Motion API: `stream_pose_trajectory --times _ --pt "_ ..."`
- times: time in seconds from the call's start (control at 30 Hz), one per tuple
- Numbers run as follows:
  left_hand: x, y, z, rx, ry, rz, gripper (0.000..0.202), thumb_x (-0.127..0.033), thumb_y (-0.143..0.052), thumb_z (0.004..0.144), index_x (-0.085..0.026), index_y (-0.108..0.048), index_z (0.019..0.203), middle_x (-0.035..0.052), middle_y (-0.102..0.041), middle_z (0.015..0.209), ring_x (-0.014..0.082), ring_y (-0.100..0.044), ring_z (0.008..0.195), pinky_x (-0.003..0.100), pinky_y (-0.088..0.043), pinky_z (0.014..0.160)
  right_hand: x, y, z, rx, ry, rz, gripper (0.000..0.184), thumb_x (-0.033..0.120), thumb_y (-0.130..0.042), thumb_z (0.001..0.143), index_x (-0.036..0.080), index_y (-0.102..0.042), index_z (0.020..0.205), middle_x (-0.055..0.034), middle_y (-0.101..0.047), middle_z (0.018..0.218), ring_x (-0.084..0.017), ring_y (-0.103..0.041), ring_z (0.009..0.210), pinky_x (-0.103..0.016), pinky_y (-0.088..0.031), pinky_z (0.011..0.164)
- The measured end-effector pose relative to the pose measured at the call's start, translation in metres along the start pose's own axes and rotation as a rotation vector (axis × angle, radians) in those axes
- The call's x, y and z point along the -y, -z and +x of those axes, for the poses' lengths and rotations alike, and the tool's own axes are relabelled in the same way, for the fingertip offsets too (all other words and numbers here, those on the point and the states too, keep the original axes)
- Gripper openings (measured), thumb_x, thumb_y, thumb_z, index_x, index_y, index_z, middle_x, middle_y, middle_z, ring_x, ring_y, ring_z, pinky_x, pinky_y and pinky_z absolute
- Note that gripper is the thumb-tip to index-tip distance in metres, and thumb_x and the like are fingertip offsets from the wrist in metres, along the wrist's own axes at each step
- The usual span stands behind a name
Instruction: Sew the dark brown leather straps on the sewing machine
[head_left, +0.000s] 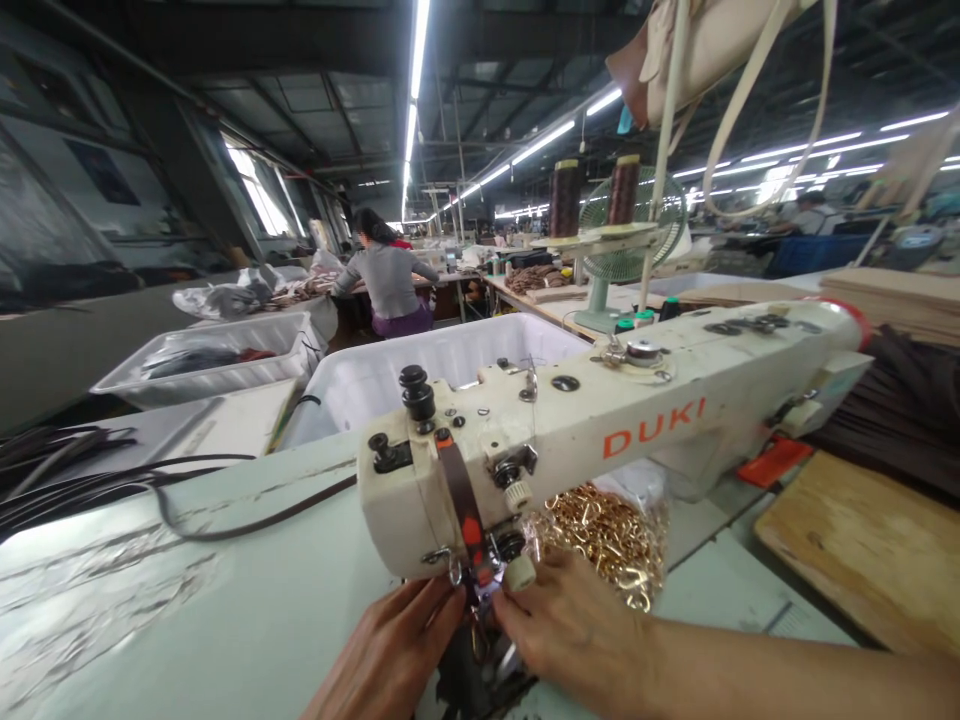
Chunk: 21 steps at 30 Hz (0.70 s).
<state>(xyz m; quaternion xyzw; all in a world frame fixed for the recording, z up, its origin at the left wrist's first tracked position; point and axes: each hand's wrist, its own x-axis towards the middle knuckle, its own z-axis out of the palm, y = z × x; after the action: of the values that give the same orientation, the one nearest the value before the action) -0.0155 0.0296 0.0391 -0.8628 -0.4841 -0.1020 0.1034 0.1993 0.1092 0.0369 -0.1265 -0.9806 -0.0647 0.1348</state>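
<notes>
At the needle end of a white sewing machine point(570, 400), my left hand point(394, 645) is closed, its fingertips pressed together just left of the presser foot. My right hand point(577, 620) is closed on the other side, thumb and fingers bent close to the needle area. Between the hands, a small gold-coloured metal hook point(478, 640) hangs below the foot. Whatever the fingertips pinch is mostly hidden by the fingers and the machine head. A brown strip with red marks point(461, 500) runs down the front of the head. Behind my right hand lies a clear bag of gold-coloured hooks point(611, 540).
Long dark straps point(262, 520) trail across the pale table point(285, 610) at left. White bins point(352, 380) stand behind it. A wooden board point(862, 540) lies at right beside dark strips point(892, 420). Beyond are thread cones point(564, 200), a green fan point(600, 270) and a seated person point(394, 280).
</notes>
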Motion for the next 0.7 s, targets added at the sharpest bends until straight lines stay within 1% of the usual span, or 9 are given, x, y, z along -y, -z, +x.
stream_pose_trajectory --times 0.03,0.07,0.13,0.2,0.3,0.4,0.5,0.6,0.7 --pt "0.000 -0.001 0.000 -0.012 0.012 -0.015 0.038 -0.011 -0.038 0.092 -0.020 -0.055 0.125 0.0080 -0.068 0.113 0.0215 -0.067 0.096 0.027 -0.056 0.084 -0.002 0.001 -0.004 -0.032 -0.004 0.004 0.005 0.011 -0.056 0.089 0.015 -0.056 0.090 -0.0050 -0.064 0.079 -0.022 -0.059 0.074 -0.035 -0.042 0.062" --pt "0.001 -0.002 -0.001 -0.027 0.021 -0.036 0.039 -0.011 -0.038 0.092 -0.021 -0.054 0.127 0.0076 -0.068 0.113 0.0216 -0.067 0.096 0.028 -0.056 0.084 -0.004 0.002 -0.008 -0.071 -0.012 0.008 0.005 0.015 -0.056 0.092 0.016 -0.056 0.087 -0.0044 -0.064 0.079 -0.021 -0.059 0.074 -0.034 -0.041 0.062" --pt "0.001 -0.004 -0.003 -0.040 0.049 -0.092 0.042 -0.014 -0.042 0.092 -0.022 -0.051 0.132 0.0071 -0.068 0.113 0.0226 -0.066 0.096 0.029 -0.055 0.086 -0.007 0.001 -0.014 -0.152 -0.039 0.014 0.017 0.024 -0.053 0.097 0.017 -0.055 0.081 -0.0036 -0.062 0.078 -0.019 -0.057 0.072 -0.033 -0.039 0.062" --pt "0.001 -0.005 -0.004 -0.053 0.084 -0.160 0.044 -0.018 -0.047 0.091 -0.026 -0.050 0.133 0.0050 -0.069 0.111 0.0227 -0.066 0.095 0.029 -0.055 0.086 -0.009 -0.001 -0.016 -0.211 -0.061 0.010 0.024 0.027 -0.051 0.099 0.017 -0.056 0.078 -0.0026 -0.061 0.075 -0.019 -0.055 0.070 -0.033 -0.038 0.060" --pt "0.001 -0.006 -0.005 -0.085 0.138 -0.250 0.043 -0.020 -0.049 0.091 -0.032 -0.053 0.132 0.0004 -0.070 0.106 0.0210 -0.067 0.089 0.026 -0.054 0.084 -0.009 -0.003 -0.017 -0.247 -0.062 -0.007 0.026 0.028 -0.051 0.099 0.017 -0.056 0.076 -0.0023 -0.060 0.074 -0.019 -0.054 0.071 -0.034 -0.038 0.061" --pt "0.003 -0.008 -0.005 -0.083 0.136 -0.267 0.043 -0.020 -0.048 0.091 -0.033 -0.052 0.132 -0.0012 -0.070 0.101 0.0198 -0.067 0.085 0.024 -0.055 0.082 -0.008 -0.001 -0.015 -0.253 -0.054 -0.009 0.027 0.030 -0.050 0.099 0.016 -0.057 0.076 -0.0027 -0.060 0.076 -0.019 -0.055 0.075 -0.034 -0.040 0.062" --pt "0.007 -0.013 -0.007 -0.078 0.099 -0.240 0.046 -0.016 -0.042 0.093 -0.031 -0.047 0.136 0.0019 -0.069 0.108 0.0197 -0.066 0.092 0.026 -0.054 0.086 -0.007 0.005 -0.011 -0.195 -0.073 0.012 0.026 0.031 -0.047 0.100 0.016 -0.059 0.082 -0.0040 -0.061 0.083 -0.021 -0.055 0.081 -0.034 -0.042 0.061" --pt "0.009 -0.018 -0.009 -0.075 0.037 -0.118 0.043 -0.013 -0.035 0.095 -0.022 -0.044 0.136 0.0085 -0.065 0.115 0.0206 -0.064 0.101 0.028 -0.053 0.090 -0.007 0.014 -0.004 -0.054 -0.121 0.073 0.015 0.021 -0.047 0.097 0.018 -0.061 0.092 -0.0048 -0.062 0.093 -0.021 -0.056 0.086 -0.032 -0.045 0.061" --pt "0.008 -0.018 -0.008 -0.077 -0.004 -0.006 0.037 -0.015 -0.032 0.098 -0.016 -0.044 0.133 0.0115 -0.066 0.114 0.0220 -0.064 0.100 0.031 -0.054 0.089 -0.008 0.020 0.003 0.059 -0.123 0.110 0.013 0.012 -0.050 0.088 0.018 -0.062 0.090 -0.0079 -0.062 0.102 -0.023 -0.056 0.093 -0.033 -0.048 0.067"
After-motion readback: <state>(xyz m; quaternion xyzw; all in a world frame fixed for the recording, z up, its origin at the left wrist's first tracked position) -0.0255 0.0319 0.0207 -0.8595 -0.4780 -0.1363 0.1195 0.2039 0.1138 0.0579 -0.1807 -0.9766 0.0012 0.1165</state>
